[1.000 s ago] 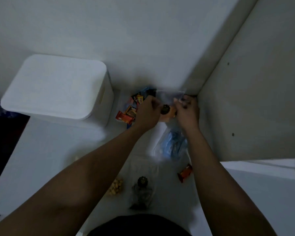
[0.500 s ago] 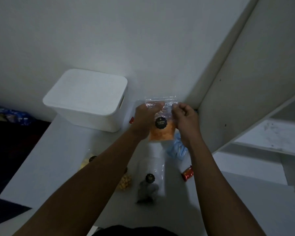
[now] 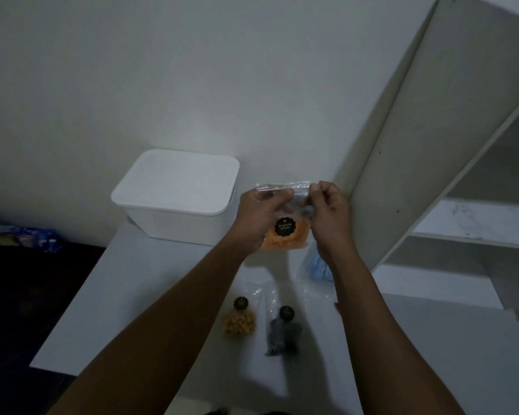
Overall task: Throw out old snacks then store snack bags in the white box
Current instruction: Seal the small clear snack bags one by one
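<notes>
1. White box (image 3: 177, 187): stands at the far end of the white table (image 3: 138, 295), against the wall, with its lid on (the landmark for every item below).
2. Orange snack bag (image 3: 286, 239): a clear zip bag with orange pieces and a round black label, held upright in the air just right of the white box, clear of the tabletop.
3. Left hand (image 3: 259, 218): fingers curled on the bag's upper left, thumb and fingers clamped on the clear top strip, on the side nearer the white box.
4. Right hand (image 3: 330, 215): fingertips pinched on the bag's upper right corner, on the side farther from the white box.
5. Yellow snack bag (image 3: 239, 320): lies flat on the table, nearer the camera than the white box and to its right.
6. Dark snack bag (image 3: 283, 333): lies just beside the yellow one, farther right of the white box.
7. Blue bag (image 3: 316, 269): lies right of the white box, partly hidden by the right forearm.
8. Shelf unit (image 3: 402, 190): white, rises well to the right of the white box.
</notes>
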Motion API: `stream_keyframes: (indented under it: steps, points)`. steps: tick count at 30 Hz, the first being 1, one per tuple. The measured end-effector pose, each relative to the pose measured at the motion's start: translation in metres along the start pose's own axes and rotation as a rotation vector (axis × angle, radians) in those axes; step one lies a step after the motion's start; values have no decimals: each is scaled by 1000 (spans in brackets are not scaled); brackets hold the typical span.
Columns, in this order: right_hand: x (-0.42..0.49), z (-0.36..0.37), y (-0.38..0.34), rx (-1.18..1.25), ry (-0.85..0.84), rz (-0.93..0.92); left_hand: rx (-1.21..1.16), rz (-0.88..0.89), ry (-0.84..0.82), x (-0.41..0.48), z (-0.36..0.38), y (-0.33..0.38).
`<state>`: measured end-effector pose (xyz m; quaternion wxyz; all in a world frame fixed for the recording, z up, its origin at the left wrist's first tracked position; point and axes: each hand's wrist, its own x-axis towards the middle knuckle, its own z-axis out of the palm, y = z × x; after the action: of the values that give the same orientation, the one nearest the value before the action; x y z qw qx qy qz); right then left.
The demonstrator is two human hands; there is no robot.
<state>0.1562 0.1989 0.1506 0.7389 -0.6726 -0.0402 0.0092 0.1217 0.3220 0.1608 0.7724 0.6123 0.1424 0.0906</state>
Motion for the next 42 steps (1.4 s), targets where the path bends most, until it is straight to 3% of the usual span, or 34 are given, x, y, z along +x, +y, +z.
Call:
stream_keyframes:
  steps: [15,21,29,35,42]
  points:
    - [-103,55,-32,19,54,-133,-61,116,-122,-75,-65,34]
    - [-115,63,-58,29,77,-152,-132,132,-121,-87,-73,60]
    - [-121,72,-77,-62,68,-187,-38,188,-183,-92,-81,77]
    - [-119,82,-77,-30,107,-209,-167,158,-171,-91,-90,79]
    - [-122,91,-75,-33,38,-164,-115,148,-184,-88,-103,79]
